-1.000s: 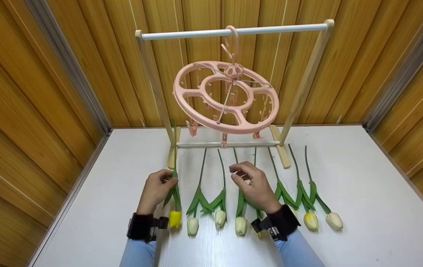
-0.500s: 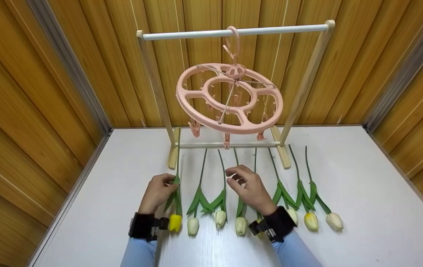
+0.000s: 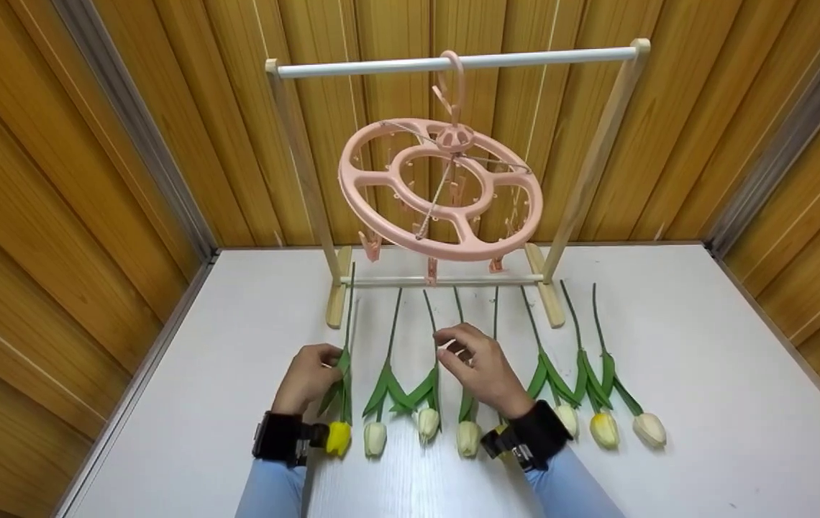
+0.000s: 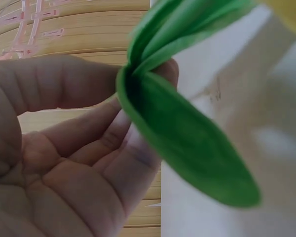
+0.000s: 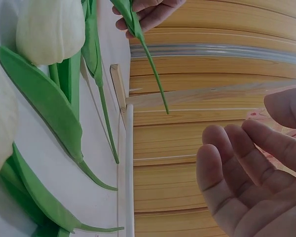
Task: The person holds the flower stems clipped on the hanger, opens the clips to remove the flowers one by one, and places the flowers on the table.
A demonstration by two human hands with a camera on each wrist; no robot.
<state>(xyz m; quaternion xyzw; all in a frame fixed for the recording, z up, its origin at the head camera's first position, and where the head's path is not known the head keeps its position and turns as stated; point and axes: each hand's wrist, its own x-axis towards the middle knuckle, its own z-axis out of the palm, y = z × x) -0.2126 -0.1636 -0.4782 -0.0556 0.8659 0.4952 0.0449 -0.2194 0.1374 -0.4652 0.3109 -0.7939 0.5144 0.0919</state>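
My left hand (image 3: pixel 307 379) pinches an artificial yellow tulip (image 3: pixel 339 437) by its leaves and stem. In the left wrist view, thumb and fingertips meet where the green leaves (image 4: pixel 190 140) join. The tulip's stem points toward the rack, bloom toward me. The right wrist view shows this tulip raised off the table. My right hand (image 3: pixel 485 373) hovers over the middle tulips, holding nothing, its fingers loosely bent and thumb apart in the right wrist view. A row of tulips, mostly cream-white (image 3: pixel 375 439), lies on the table; one bloom is partly hidden under the right wrist.
A pink round clip hanger (image 3: pixel 374 178) hangs from the white bar (image 3: pixel 539 57) of a wooden rack, several clips dangling below its ring. The rack's feet (image 3: pixel 336 306) stand behind the flowers. Wood-panelled walls (image 3: pixel 93 216) enclose the white table (image 3: pixel 726 360) at the back and sides.
The yellow tulip has come down slightly, its stem tip lower in the head view. My right hand has drifted a little left. The hanger sways slightly.
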